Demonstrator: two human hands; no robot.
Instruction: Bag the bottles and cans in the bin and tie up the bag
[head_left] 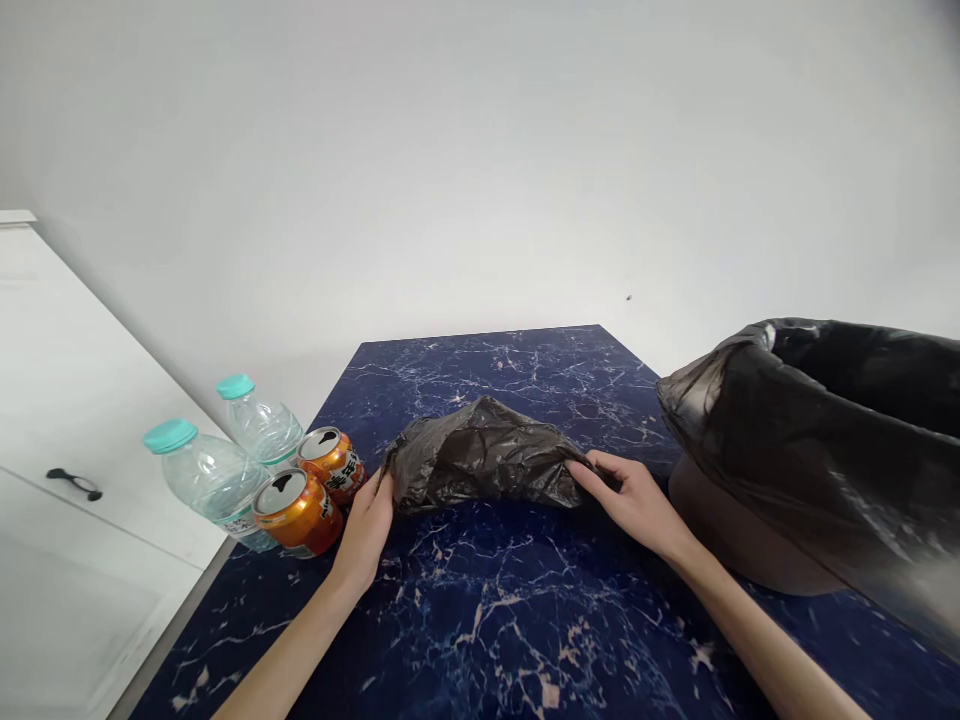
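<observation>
A crumpled black plastic bag [484, 455] stretches between my two hands, just over the dark blue marble-patterned table. My left hand [369, 520] grips its left end, with the fingers partly hidden behind the plastic. At the other end, my right hand [630, 497] pinches the bag between thumb and fingers. Close to the left of my left hand stand two opened orange drink cans, a nearer can [300, 515] and a farther can [341, 462].
Behind the cans stand two clear plastic bottles with turquoise caps, a nearer bottle [206, 480] and a farther bottle [262, 420]. A bin lined with a black bag [780, 450] is at the right of the table [487, 620]. A white cabinet [75, 400] stands at left, a wall behind.
</observation>
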